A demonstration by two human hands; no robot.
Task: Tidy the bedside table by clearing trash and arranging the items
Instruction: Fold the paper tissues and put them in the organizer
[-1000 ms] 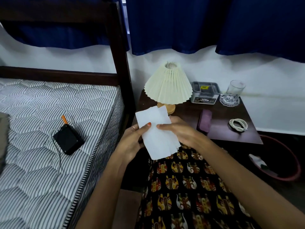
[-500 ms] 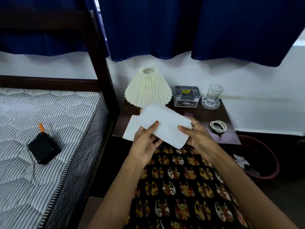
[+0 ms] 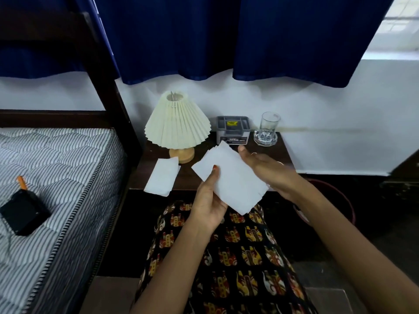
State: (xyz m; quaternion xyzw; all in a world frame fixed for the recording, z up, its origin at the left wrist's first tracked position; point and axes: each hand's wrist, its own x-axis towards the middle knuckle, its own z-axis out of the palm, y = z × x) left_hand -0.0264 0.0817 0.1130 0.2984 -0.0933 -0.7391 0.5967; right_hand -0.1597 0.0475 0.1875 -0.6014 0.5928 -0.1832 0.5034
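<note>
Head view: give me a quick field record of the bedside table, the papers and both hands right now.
table: dark wood bedside table beside the bed
held: stack of white papers above the table's front edge
left hand: thumb on top of the stack, pinching its near side
right hand: palm open, supporting the stack's far side
loose sheet: flat at the table's front left corner, overhanging slightly
back row: pleated lamp, grey box, drinking glass on a glass coaster
on mattress: black device

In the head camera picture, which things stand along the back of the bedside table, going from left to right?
lamp → grey box → drinking glass, which stands on a glass dish.
</note>
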